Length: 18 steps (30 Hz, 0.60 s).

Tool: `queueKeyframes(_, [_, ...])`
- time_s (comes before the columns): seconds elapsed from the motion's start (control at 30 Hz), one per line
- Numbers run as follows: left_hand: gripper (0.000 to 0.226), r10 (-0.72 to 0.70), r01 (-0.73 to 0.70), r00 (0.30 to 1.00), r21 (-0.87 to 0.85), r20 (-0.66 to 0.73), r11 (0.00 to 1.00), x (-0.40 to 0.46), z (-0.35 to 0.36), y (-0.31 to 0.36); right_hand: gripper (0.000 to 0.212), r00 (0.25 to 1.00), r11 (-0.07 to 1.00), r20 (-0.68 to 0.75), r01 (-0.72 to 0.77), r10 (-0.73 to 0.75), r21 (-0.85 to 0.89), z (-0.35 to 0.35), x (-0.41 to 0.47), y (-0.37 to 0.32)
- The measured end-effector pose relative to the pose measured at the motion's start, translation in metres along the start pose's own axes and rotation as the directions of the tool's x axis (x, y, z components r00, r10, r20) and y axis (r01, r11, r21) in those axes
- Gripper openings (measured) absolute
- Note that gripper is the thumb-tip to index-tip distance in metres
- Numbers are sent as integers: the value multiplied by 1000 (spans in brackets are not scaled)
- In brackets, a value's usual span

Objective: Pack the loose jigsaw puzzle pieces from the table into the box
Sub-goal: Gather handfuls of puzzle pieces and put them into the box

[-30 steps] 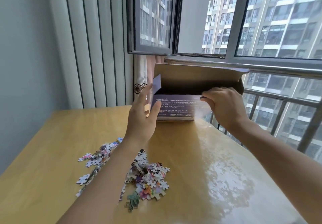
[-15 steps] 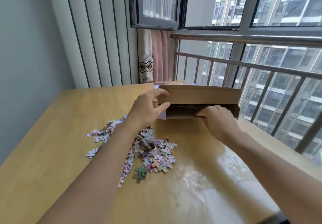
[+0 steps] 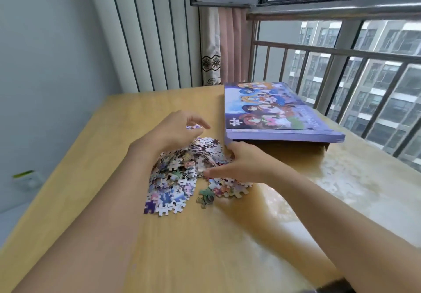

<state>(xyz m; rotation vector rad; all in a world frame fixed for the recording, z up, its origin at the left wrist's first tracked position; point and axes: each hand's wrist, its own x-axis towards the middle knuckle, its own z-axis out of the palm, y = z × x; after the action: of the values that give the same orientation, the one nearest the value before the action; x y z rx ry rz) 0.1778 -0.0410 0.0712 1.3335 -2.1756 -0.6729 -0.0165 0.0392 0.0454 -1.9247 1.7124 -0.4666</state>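
I see the puzzle pieces (image 3: 182,174) heaped in the middle of the wooden surface (image 3: 91,178), with both hands on either side of the pile. My left hand (image 3: 173,131) hovers over the far left of the heap, fingers loosely curled and pinching one small piece. My right hand (image 3: 241,162) lies flat against the pile's right edge, fingers straight and pressing into the pieces. The box (image 3: 278,115) lies just beyond the right hand, picture side up, near the surface's far right edge. Behind it stand a metal railing (image 3: 319,64), a pink curtain (image 3: 230,46) and vertical blinds (image 3: 150,33).
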Motion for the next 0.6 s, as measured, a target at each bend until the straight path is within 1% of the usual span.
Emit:
queueKeyframes(0.07, [17, 23, -16, 987, 40, -162, 999, -18, -9, -11, 59, 999, 998, 54, -8, 5, 65, 2, 3, -9])
queueKeyframes(0.1, [18, 20, -16, 973, 17, -230, 1000, -28, -13, -16, 70, 996, 998, 84, -12, 6, 69, 3, 4, -15])
queueKeyframes(0.13, [20, 9, -16, 961, -23, -277, 1000, -39, -15, -22, 90, 995, 999, 102, -18, 13, 50, 4, 6, -19])
queueKeyframes(0.17, [22, -3, -13, 951, -50, -308, 999, -51, -15, -28, 104, 995, 1000, 101, -22, 20, 19, 5, 7, -24])
queueKeyframes(0.2, [25, -16, -1, 941, -50, -338, 999, -61, -12, -35, 110, 995, 999, 94, -25, 27, -23, 6, 9, -28])
queueKeyframes(0.27, [35, -63, 72, 926, 11, -371, 997, -76, -3, -51, 107, 995, 995, 86, -38, 46, -89, 9, 11, -36])
queueKeyframes(0.3, [42, -113, 131, 929, 27, -353, 991, -80, 2, -57, 103, 993, 992, 95, -52, 64, -117, 10, 11, -40])
queueKeyframes(0.37, [54, -233, 243, 938, 8, -255, 970, -82, 10, -67, 90, 990, 990, 99, -85, 97, -116, 12, 15, -48])
queueKeyframes(0.4, [55, -246, 256, 945, 16, -214, 967, -81, 12, -70, 81, 990, 993, 92, -97, 103, -69, 12, 20, -52])
queueKeyframes(0.5, [50, -152, 160, 976, 38, -157, 986, -77, 19, -68, 64, 991, 984, 63, -122, 115, 126, 15, 34, -61])
queueKeyframes(0.6, [44, -116, 108, 980, -60, -160, 992, -75, 25, -62, 59, 988, 952, 17, -155, 156, 263, 21, 46, -58])
